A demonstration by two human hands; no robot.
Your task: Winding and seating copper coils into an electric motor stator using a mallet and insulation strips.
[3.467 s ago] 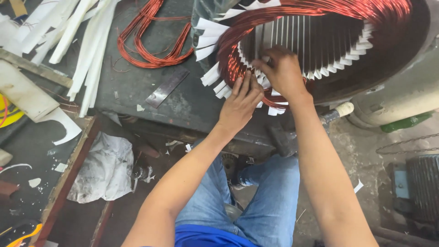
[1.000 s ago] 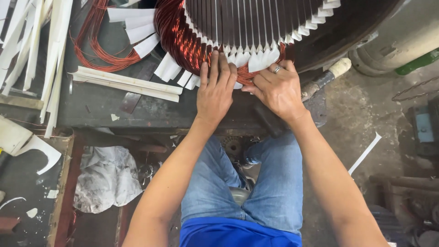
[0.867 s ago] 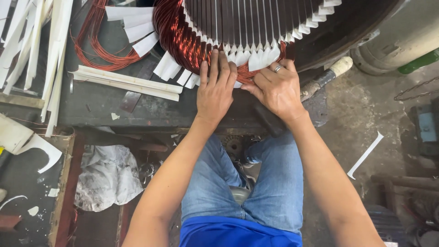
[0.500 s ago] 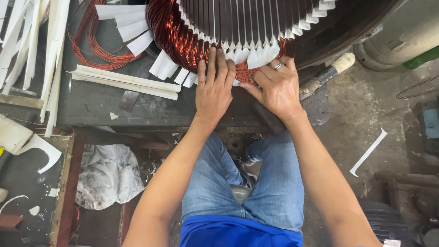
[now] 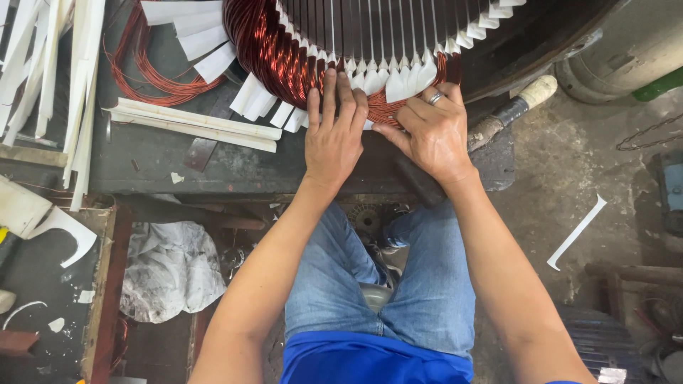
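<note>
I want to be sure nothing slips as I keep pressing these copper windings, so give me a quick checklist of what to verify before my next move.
1. Left hand flat on the red copper winding bundle: ok.
2. Right hand fingertips on the coil by the white insulation paper wedges: ok.
3. White wedges seated evenly along the dark slotted stator core: cannot tell.
4. Long white paper strips beside the left hand, not under it: ok.
5. White-handled hammer lies near the right wrist, overhanging the dark workbench: not ok.
</note>
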